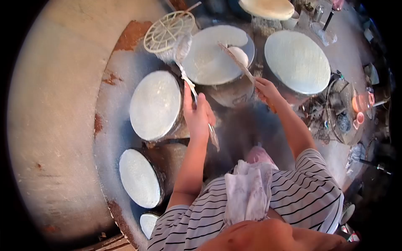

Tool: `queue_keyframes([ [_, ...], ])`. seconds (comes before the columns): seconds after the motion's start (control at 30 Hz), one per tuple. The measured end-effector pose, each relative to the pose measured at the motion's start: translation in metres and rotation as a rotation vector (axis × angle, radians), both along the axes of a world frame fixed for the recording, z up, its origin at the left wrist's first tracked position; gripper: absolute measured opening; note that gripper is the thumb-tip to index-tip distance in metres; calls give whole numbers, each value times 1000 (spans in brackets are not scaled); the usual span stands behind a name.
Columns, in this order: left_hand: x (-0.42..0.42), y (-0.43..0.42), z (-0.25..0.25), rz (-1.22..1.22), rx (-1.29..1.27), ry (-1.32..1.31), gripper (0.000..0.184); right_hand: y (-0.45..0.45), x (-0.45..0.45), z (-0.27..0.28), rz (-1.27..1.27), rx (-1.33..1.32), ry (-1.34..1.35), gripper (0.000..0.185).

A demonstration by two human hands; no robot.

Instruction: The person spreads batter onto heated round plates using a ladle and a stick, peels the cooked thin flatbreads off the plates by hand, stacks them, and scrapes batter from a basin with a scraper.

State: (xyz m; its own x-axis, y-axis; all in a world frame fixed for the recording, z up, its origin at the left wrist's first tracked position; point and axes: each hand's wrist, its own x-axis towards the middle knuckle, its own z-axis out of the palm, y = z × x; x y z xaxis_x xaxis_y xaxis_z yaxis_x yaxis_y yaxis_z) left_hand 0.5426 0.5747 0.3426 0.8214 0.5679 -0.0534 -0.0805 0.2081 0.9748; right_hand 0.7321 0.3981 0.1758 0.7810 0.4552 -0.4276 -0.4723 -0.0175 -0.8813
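Wrapped round the white-coated handle of a brush-like tool [184,48] is my left hand [198,115]; the tool's pale, shaggy head is up beside a round slatted rack [169,32]. My right hand [266,92] grips a thin flat stick [238,62], which reaches over the middle round pan [205,62]. That pan's surface is partly covered with a white layer, and a rounded white lump [238,56] lies beside the stick.
More round white-topped pans stand at the right [297,62], left [155,105] and lower left [139,178]. A cream-coloured disc [268,8] is at the top. Orange cups [361,101] and clutter sit far right. A pale wall [54,117] borders the left.
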Motion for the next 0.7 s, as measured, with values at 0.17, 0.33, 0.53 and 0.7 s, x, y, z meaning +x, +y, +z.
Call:
queue_keyframes([
  [0.17,51,-9,-7,4,6,35,60,20,62,4,125,-138,-284,35],
  [0.33,97,-7,-6,-25,77,101,57,-68,24,23,227,-136,-4,35],
  [0.53,139,-28,-8,-7,68,163,58,-44,140,16,196,-199,-149,34],
  [0.7,171,-40,-16,-23,-54,170,58,20,158,8,188,-525,-1082,34],
])
